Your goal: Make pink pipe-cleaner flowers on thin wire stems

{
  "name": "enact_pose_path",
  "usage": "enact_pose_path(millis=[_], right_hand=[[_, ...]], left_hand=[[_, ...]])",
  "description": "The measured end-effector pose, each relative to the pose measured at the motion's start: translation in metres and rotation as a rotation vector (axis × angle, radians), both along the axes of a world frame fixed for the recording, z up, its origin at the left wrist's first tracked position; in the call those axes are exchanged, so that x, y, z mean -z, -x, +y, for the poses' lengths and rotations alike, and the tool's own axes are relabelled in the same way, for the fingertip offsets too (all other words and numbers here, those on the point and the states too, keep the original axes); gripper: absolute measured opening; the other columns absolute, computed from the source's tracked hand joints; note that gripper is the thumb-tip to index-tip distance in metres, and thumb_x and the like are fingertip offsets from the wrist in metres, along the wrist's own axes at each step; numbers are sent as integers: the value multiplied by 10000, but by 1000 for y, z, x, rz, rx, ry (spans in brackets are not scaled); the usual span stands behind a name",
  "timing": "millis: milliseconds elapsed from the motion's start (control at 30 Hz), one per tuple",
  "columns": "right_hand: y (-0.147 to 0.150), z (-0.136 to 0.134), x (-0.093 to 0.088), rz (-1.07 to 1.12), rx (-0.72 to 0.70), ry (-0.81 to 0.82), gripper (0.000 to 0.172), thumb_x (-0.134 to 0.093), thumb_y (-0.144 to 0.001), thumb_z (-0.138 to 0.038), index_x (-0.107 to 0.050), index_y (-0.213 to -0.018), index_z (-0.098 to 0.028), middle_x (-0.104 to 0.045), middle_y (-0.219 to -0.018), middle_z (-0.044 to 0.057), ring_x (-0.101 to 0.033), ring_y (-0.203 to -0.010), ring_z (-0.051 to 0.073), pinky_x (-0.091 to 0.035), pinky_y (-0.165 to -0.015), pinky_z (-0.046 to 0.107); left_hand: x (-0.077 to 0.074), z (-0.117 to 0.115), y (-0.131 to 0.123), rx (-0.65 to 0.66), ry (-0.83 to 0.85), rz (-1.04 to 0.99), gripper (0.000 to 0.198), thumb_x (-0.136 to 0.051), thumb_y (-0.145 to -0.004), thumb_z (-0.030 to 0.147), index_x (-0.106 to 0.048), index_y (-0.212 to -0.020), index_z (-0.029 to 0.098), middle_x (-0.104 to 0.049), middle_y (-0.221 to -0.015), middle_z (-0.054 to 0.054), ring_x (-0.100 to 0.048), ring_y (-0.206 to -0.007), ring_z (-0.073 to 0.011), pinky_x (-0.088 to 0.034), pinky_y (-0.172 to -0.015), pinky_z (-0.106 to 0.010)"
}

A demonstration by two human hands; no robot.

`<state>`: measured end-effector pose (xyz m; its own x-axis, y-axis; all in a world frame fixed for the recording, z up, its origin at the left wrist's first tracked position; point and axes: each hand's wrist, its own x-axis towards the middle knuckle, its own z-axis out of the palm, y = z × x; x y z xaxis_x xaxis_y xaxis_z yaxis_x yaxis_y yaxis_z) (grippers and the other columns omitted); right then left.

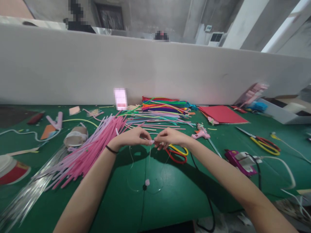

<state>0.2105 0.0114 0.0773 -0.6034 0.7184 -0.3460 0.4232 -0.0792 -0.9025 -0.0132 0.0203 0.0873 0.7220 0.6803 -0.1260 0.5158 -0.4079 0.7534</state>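
My left hand [134,136] and my right hand [168,137] meet fingertip to fingertip above the green table [170,194]. Both pinch a thin clear thread [150,155] that hangs down in loops to a small pink bead [147,182] near the table. A black band circles my left wrist. Left of my left hand lies a big bundle of pink pipe cleaners [92,149]. Red and yellow scissors [178,153] lie just under my right hand.
Mixed coloured pipe cleaners [162,108] are piled at the back by a grey partition [145,71]. A pink glue gun [201,133], red paper [222,114], yellow scissors [263,142], a purple glue gun [239,158], tape roll [75,136] and a red cup [12,168] lie around. People work behind the partition.
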Motion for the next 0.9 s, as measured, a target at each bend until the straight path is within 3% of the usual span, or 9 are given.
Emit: enact_pose_path(millis=[300, 400, 467, 533, 667, 767, 900], right_hand=[[8, -8, 12, 64, 36, -126, 175, -632, -803, -336, -655, -814, -163, -696, -752, 34, -682, -663, 135, -492, -530, 176], [8, -10, 15, 97, 59, -191, 152, -615, -790, -307, -649, -790, -159, -664, -659, 14, -661, -647, 126, -453, -518, 165], [7, -9, 14, 117, 77, -196, 158, -610, -784, -310, -647, -781, -156, -661, -639, 14, -645, -631, 121, -435, -515, 169], [4, -7, 13, 157, 108, -167, 168, -616, -771, -324, -637, -761, -157, -661, -634, 16, -630, -611, 116, -422, -511, 177], [2, 1, 10, 218, 143, -173, 165, -637, -744, -321, -626, -721, -157, -651, -633, 13, -633, -613, 115, -419, -538, 189], [5, 6, 8, 237, 176, -205, 149, -631, -738, -306, -616, -706, -161, -632, -604, -1, -630, -591, 110, -425, -546, 191], [10, 6, 8, 243, 170, -144, 182, -645, -742, -339, -593, -707, -168, -629, -602, 0, -643, -589, 117, -421, -517, 185]], left_hand=[[2, 0, -2, 12, -15, 23, 328, -648, -777, 462, -749, -861, 162, -708, -741, -30, -602, -677, -147, -408, -633, -229], [-5, 0, 2, 13, -68, 71, 381, -604, -804, 506, -747, -899, 167, -714, -788, -38, -605, -707, -157, -405, -641, -233], [-17, -4, 12, -36, -141, 132, 429, -545, -833, 545, -740, -944, 180, -723, -865, -51, -617, -752, -174, -411, -648, -240], [-32, -10, 30, -172, -230, 204, 457, -496, -854, 564, -719, -1031, 208, -723, -981, -62, -633, -837, -198, -434, -691, -256], [-56, -26, 75, -430, -434, 409, 423, -566, -787, 513, -703, -1093, 254, -718, -956, -80, -641, -879, -261, -462, -745, -331], [-57, -31, 94, -452, -423, 524, 464, -652, -673, 370, -700, -1124, 273, -704, -832, -69, -646, -790, -275, -460, -680, -337], [-49, -26, 89, -408, -341, 437, 418, -635, -702, 386, -687, -1095, 254, -703, -792, -48, -650, -723, -242, -458, -638, -313]])
